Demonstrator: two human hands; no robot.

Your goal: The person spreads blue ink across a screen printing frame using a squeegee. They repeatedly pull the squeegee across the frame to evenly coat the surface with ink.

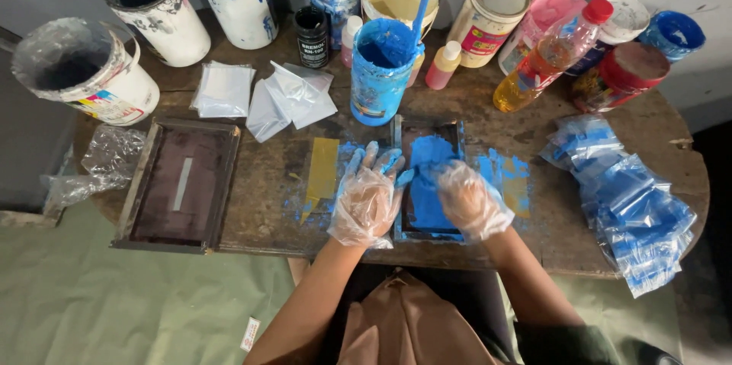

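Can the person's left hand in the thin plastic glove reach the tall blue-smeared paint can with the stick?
Probably yes: the left hand lies just below the paint can, with only bare stained tabletop between them.

Second dark wooden frame (pixel 181 184) lies flat at left on round wooden table (pixel 534 136). White bucket (pixel 84 72) lined with plastic stands near it. Small clear bags (pixel 223 89) lie above frame. Tall blue paint can (pixel 381 72) with stick stands mid-table. Plastic bottle with orange liquid (pixel 550 54) leans at right. Pile of blue-printed bags (pixel 629 205) rests at right edge. Yellow strip (pixel 322 171) lies flat.
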